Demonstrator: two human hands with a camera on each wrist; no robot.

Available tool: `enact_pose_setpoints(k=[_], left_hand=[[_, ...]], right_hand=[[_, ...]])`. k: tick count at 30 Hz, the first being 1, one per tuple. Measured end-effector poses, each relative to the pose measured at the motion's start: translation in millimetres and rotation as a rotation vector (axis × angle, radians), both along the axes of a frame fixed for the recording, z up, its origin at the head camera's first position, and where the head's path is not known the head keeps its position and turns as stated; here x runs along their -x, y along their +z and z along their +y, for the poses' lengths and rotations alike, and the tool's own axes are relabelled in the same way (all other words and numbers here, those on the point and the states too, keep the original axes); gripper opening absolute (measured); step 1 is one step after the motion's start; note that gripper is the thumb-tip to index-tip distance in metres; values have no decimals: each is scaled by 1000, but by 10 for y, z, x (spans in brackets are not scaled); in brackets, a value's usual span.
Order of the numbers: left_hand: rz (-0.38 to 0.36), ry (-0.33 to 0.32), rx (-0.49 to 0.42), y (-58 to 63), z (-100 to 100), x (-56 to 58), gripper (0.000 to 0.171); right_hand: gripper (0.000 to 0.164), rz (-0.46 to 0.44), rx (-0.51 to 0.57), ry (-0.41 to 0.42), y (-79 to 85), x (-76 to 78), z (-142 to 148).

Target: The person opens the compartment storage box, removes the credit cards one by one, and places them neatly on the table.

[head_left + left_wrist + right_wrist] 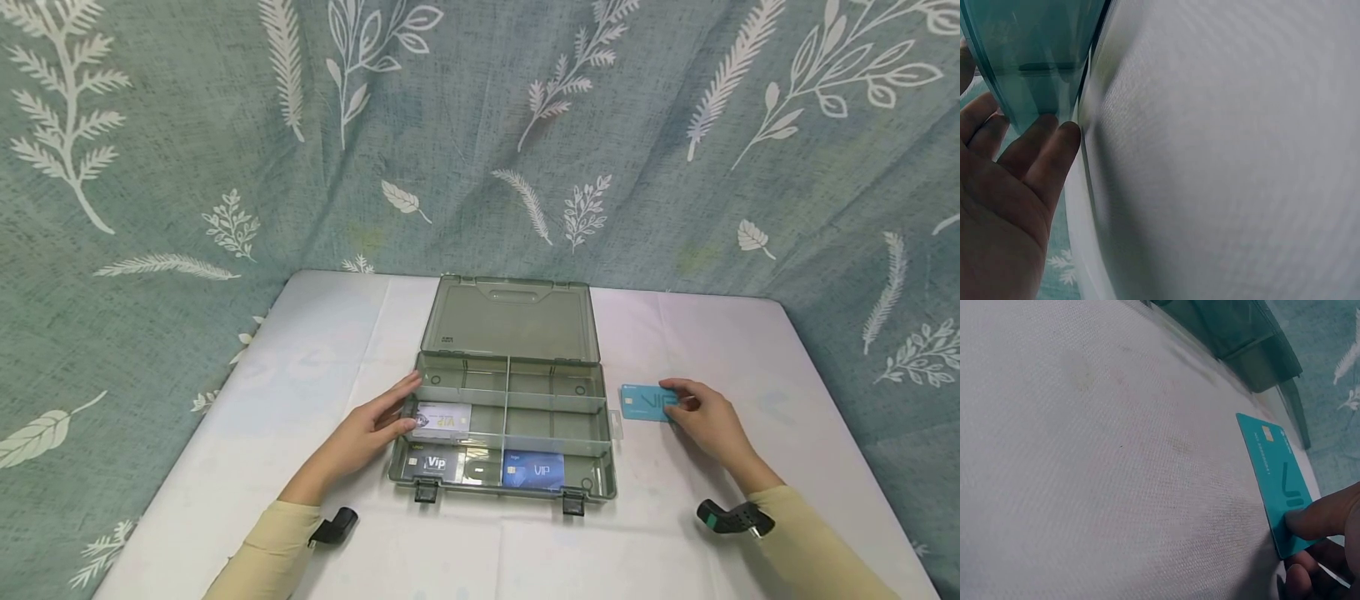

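Between the hands lies a translucent grey-green divided box [504, 492] with its lid [517, 317] folded back. My left hand [363, 433] rests on the box's left side, its fingertips at the wall; in the left wrist view the fingers [1050, 162] reach fairly straight against it. To the right of the box, my right hand [705, 421] pinches the right end of a turquoise VIP card [641, 402]. The right wrist view shows the thumb [1322, 515] over the face of that card [1272, 469], fingers underneath.
A white VIP card [442, 419] lies in the left middle compartment. In the front row are a dark grey Vip card [431, 462] at left and a blue VIP card [533, 471] at right. Two dark latches [573, 503] stick out in front. A leaf-patterned curtain [480, 125] hangs behind the white table [330, 333].
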State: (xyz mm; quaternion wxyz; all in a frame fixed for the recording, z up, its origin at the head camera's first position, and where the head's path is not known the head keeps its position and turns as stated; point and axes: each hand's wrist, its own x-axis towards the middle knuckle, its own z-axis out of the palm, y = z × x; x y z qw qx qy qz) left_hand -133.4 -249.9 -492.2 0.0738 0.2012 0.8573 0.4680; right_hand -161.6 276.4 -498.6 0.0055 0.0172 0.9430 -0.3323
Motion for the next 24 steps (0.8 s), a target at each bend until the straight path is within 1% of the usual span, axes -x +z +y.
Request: enact_pose_setpoints(k=[5,8,16,24], left_hand=[[-2,4,2,11,2,-2,66],[0,4,6,11,2,-2,66],[7,-1,0,-2,-3,1,66],[2,-2,0,-13,-4,6,66]], right_hand=[[40,60,-15,39,-19,3,18],[40,78,-22,56,-20,4,19],[43,31,-43,52,5,10,-3],[40,16,-50,39,-9,19,-24]])
